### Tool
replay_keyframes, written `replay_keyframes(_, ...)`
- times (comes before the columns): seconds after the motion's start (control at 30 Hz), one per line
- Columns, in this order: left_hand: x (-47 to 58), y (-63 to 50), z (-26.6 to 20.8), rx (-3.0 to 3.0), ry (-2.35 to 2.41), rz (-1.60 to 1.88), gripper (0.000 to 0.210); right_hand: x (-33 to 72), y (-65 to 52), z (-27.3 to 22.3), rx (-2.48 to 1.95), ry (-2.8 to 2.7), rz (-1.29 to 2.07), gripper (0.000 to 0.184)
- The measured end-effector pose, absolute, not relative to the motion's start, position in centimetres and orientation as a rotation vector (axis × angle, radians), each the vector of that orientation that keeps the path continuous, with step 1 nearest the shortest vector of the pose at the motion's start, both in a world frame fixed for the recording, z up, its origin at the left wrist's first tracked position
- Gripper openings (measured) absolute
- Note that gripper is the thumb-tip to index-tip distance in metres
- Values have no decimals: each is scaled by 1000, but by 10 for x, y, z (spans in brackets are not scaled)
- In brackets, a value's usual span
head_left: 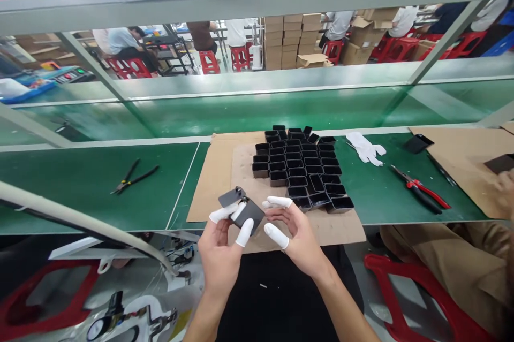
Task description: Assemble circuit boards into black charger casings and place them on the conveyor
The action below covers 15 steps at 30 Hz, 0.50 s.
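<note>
While left hand (220, 248) holds black case (252, 215) | 2 pliers (128, 183) (413, 184) | 1 glove (364, 147)

The left hand (221, 250) is pinching with its thumb (244, 233) and white-tipped fingers (221, 214); the right hand (296, 232) is hovering just beside it, its own thumb and fingers standing apart. The left forearm (205, 312) and right forearm (343, 299) are slanting inward.

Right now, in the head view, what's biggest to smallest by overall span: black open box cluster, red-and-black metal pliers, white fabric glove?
Largest: black box cluster
Next: red-and-black pliers
Smallest: white glove
</note>
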State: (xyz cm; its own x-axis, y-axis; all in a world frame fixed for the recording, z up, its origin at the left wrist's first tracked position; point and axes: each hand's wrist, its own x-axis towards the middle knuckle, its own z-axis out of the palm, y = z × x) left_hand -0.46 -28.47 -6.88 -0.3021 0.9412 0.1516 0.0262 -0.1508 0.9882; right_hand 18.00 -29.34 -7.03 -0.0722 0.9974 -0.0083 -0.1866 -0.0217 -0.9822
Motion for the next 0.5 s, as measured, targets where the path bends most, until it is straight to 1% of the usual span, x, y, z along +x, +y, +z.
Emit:
replay_keyframes(0.07,-10,-284,-75,1441,1438,1598,45,178,-295,-72,-1052,-1108,1352,52)
replay_keyframes(0.17,-24,-271,-82,1861,1521,1597,30,179,-301,-75,-1091,-1102,1321,43)
replay_keyframes(0.27,-41,-249,-92,2072,1607,1452,20,181,-311,-80,-1128,-1114,1289,39)
replay_keyframes(0.4,-54,-228,-109,2139,1616,1230,18,183,-324,-86,-1178,-1120,1258,36)
replay_keyframes(0.5,-58,-225,-118,2116,1666,1240,21,186,-331,-89,-1209,-1113,1254,35)
